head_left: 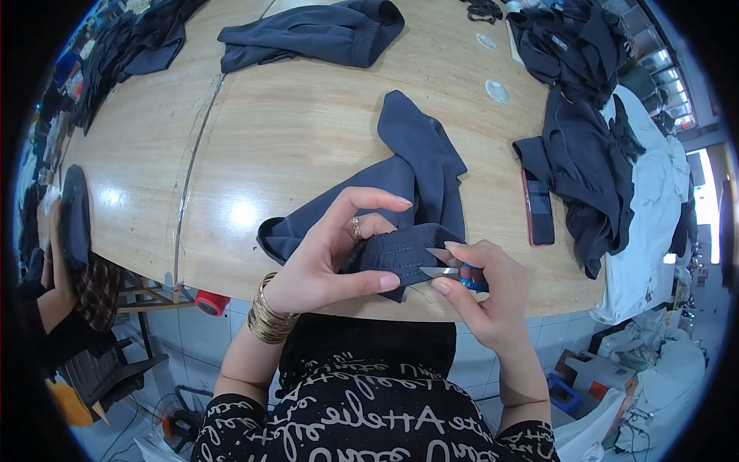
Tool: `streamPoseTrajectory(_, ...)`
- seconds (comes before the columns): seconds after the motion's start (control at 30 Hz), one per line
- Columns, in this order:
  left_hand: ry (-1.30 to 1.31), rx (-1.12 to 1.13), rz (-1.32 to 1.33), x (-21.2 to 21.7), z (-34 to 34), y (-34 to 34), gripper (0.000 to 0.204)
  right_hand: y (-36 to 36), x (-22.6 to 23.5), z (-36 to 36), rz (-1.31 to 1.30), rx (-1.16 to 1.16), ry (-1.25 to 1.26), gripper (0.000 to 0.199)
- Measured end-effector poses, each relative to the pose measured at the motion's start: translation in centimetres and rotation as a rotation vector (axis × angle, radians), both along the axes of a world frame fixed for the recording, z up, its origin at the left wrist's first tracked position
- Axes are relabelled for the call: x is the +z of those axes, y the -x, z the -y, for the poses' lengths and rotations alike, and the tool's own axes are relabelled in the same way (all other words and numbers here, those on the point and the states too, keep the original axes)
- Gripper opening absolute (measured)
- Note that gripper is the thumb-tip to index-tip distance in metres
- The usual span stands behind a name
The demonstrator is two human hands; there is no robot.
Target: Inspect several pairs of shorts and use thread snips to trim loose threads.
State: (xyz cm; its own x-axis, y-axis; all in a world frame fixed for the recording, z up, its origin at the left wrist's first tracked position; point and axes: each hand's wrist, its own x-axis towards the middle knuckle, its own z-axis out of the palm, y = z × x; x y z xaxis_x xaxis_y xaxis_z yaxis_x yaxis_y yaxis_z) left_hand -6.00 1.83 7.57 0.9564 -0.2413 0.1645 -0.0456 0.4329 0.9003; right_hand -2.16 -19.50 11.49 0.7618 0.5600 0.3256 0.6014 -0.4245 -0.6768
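Dark navy trousers (346,189) lie folded over themselves on the table in front of me. My left hand (339,254) grips their gathered, stitched waistband (396,250), thumb on the near side and index finger raised above it. Between the thumb and fingers of my right hand (489,292) is a small pair of thread snips (443,271) with blue handles. The blades are parted, and their tips point left at the waistband's stitching. Whether they touch a thread is too small to tell.
Another dark garment (315,35) lies at the far side of the wooden table (254,131). To the right are a phone (539,208), a heap of dark clothes (589,169) and white cloth (647,208). At left, another person's arm (55,266) is beside dark cloth (75,215).
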Motion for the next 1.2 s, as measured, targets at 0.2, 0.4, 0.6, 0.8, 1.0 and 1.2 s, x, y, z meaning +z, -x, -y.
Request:
streamPoseTrajectory(0.2,0.008,0.005,-0.033,0.3,0.0,0.0,0.056,-0.1,0.5,0.5,0.06,0.03,-0.004,0.025)
streamPoseTrajectory(0.4,-0.088,0.03,-0.043,0.3,0.0,-0.2,0.052,-0.4,1.9,-0.3,0.182,0.071,0.115,0.022)
streamPoseTrajectory(0.6,-0.082,0.04,-0.062,0.3,0.0,-0.4,0.05,-0.8,2.5,-0.5,0.214,0.113,0.222,0.02)
streamPoseTrajectory(0.8,-0.076,0.014,-0.056,0.4,0.0,-0.5,0.05,-0.8,2.7,-0.5,0.239,0.144,0.247,0.019)
streamPoseTrajectory(1.0,-0.054,-0.006,-0.076,0.9,0.1,-0.5,0.049,-1.0,3.0,-0.5,0.255,0.17,0.262,0.019)
streamPoseTrajectory(1.2,-0.076,-0.004,-0.081,1.1,0.1,-0.6,0.05,-0.9,3.0,-0.5,0.251,0.181,0.287,0.018)
